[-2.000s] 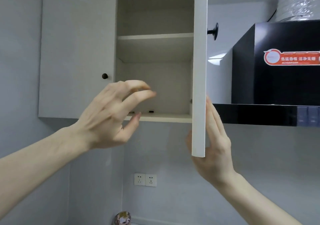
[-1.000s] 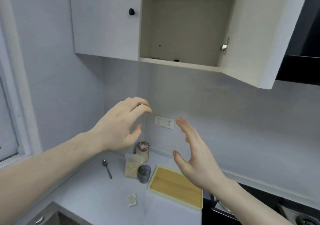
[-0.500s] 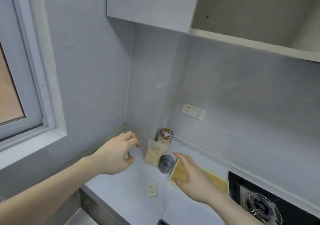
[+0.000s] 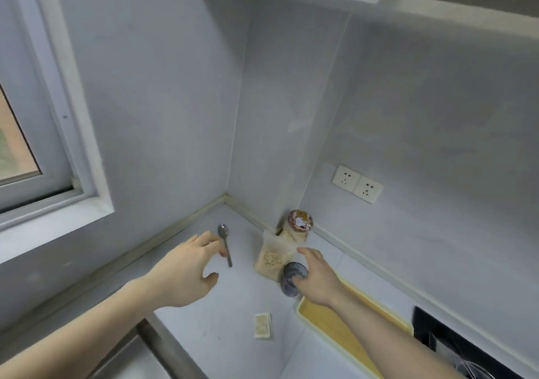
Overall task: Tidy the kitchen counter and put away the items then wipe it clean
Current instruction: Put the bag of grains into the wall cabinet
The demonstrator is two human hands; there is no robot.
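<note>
Head view is showing both hands reaching over a pale grey desk [image 4: 233,305]: left hand [image 4: 186,268], fingers spread and empty, nearing a metal spoon [image 4: 225,243]; right hand [image 4: 316,276], fingers loose, touching a small dark cup [image 4: 293,276]. Nothing looks put away yet; a clear grain bag [image 4: 272,257], patterned-lid jar [image 4: 299,222], small packet [image 4: 262,325] and yellow-rimmed wooden board [image 4: 335,326] are lying there, wiping undone.
</note>
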